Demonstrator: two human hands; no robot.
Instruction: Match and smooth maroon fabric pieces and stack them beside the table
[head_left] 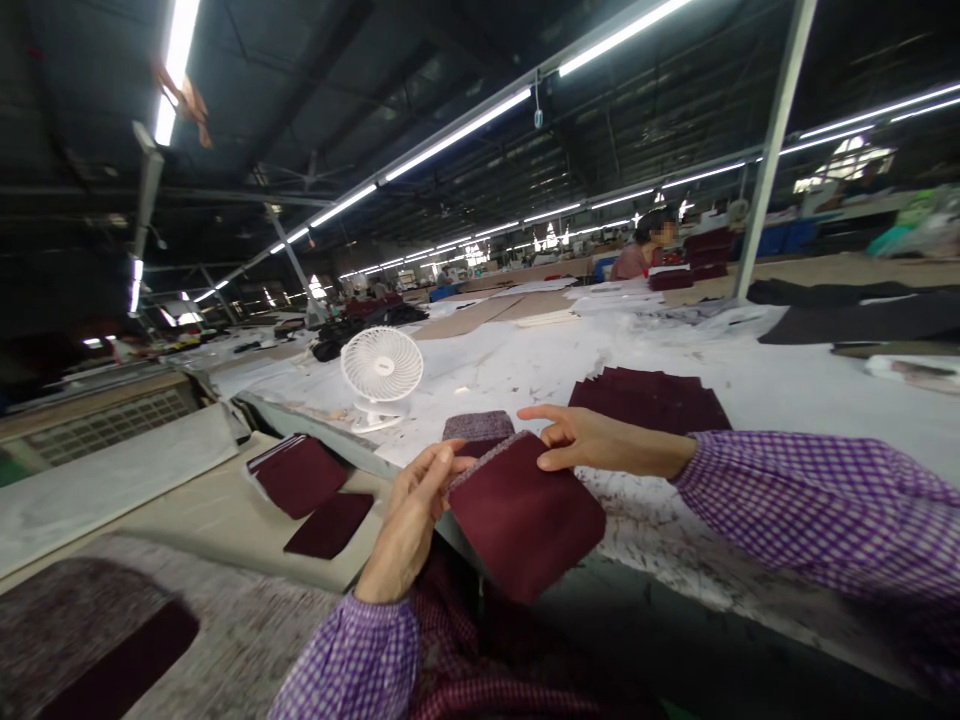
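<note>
My left hand pinches the left corner of a maroon fabric piece between thumb and fingers. This piece has rounded lower corners and a grey fuzzy strip along its top edge. It hangs tilted over the table's near edge. At its upper right is my right hand, index finger stretched out and thumb apart from it, the thumb at the fabric's edge. Just behind lies another piece, grey and maroon, partly hidden by the held one. A fanned stack of maroon pieces rests beyond my right wrist.
A white desk fan stands on the white-covered table. To the left, a maroon stack and a single maroon piece lie on a beige surface. A metal post rises at right; a co-worker is farther back.
</note>
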